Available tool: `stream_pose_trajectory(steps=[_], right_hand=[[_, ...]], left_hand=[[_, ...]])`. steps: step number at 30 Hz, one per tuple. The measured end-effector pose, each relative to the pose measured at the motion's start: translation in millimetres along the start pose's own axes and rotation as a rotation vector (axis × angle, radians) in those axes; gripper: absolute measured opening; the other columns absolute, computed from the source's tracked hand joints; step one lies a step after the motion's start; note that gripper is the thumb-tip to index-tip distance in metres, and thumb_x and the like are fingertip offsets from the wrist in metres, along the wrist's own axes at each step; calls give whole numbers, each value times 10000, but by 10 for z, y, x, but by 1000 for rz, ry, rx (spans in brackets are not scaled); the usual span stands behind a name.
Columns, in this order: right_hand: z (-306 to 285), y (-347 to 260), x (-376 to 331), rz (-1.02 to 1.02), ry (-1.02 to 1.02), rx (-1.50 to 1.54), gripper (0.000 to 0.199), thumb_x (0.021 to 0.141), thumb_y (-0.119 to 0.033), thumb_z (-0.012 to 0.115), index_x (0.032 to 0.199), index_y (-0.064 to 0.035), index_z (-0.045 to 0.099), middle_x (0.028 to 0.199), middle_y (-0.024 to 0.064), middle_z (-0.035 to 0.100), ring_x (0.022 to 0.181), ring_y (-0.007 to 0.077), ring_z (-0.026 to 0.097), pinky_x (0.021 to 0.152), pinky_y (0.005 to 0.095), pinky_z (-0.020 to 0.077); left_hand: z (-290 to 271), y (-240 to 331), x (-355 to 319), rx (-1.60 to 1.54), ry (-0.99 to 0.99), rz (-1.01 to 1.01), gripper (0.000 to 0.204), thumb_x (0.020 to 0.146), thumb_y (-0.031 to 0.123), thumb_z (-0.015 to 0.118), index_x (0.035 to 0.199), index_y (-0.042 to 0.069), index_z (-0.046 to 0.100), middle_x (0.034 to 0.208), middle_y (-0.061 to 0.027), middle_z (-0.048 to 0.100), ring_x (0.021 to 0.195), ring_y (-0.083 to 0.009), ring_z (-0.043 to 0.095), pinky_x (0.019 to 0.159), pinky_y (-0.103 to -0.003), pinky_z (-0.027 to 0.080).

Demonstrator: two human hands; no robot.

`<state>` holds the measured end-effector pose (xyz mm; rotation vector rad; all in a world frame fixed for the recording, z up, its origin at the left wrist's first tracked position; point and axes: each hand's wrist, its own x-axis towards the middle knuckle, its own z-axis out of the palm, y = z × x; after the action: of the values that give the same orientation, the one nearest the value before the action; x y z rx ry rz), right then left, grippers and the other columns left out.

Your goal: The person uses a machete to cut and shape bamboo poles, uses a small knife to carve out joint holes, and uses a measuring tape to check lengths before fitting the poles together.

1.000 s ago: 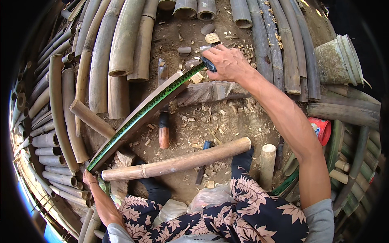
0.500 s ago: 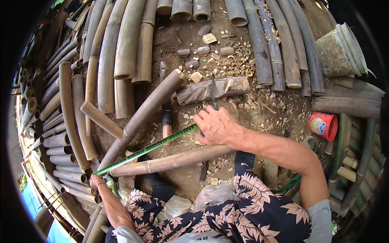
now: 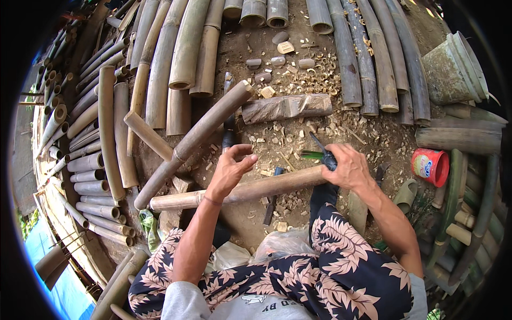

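Observation:
My right hand (image 3: 346,168) is closed round a dark tape measure (image 3: 329,160), at the right end of a bamboo pole. A short piece of green tape (image 3: 311,154) sticks out of it, and a thin dark pointed tool (image 3: 317,141) juts up from the same grip. My left hand (image 3: 232,168) hovers above the pole, fingers curved and apart with nothing visible between them. That bamboo pole (image 3: 256,188) lies across in front of my legs. A second pole (image 3: 197,141) slants up and away, with a shorter bamboo piece (image 3: 146,136) against its left side.
A carved wood block (image 3: 287,108) lies on the ground among chips and shavings. Bamboo poles (image 3: 186,48) lie in rows at far left and far right. On the right are a red tub (image 3: 438,168) and a dirty white bucket (image 3: 453,72). A dark-handled tool (image 3: 228,136) lies behind the slanting pole.
The long green tape, stretched between my hands before, is now nearly all drawn in. My left hand has let go of its end and moved right; my right hand has moved right and nearer.

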<state>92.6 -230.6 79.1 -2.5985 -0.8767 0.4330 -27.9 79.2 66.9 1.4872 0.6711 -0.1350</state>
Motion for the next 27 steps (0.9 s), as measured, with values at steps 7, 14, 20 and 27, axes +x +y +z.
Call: stream_pose_trajectory(steps=[7, 14, 20, 27], right_hand=[[95, 1405, -372, 208, 6, -238, 437, 799, -257, 692, 1172, -68, 566, 1165, 125, 617, 1117, 324, 566, 895, 487, 499], [431, 384, -242, -235, -132, -37, 759, 786, -464, 745, 1366, -44, 493, 1412, 180, 457, 1336, 379, 400, 1155, 515, 292], [1002, -598, 206, -364, -335, 135, 746, 844, -480, 701, 1404, -56, 449, 1301, 178, 537, 1183, 357, 547, 1013, 477, 457], [1678, -1678, 1047, 237, -359, 682, 725, 849, -487, 690, 1220, 57, 386, 988, 309, 639, 941, 452, 652, 826, 495, 526]], left_hand=[[-1164, -317, 213, 948, 804, 460, 495, 824, 161, 718, 1233, -24, 510, 1223, -230, 500, 1182, -380, 481, 1038, -448, 390], [-2300, -463, 182, 413, 891, 65, 918, 747, 510, 823, 1313, -121, 471, 1244, -289, 580, 1189, -344, 563, 994, -406, 444], [-2429, -604, 551, 233, 706, -23, 598, 707, 242, 836, 1140, -83, 581, 1060, -187, 677, 934, -235, 664, 830, -349, 528], [-2009, 144, 216, 233, 684, 300, 559, 738, 186, 846, 1166, -30, 559, 1076, -129, 647, 951, -218, 629, 882, -341, 499]])
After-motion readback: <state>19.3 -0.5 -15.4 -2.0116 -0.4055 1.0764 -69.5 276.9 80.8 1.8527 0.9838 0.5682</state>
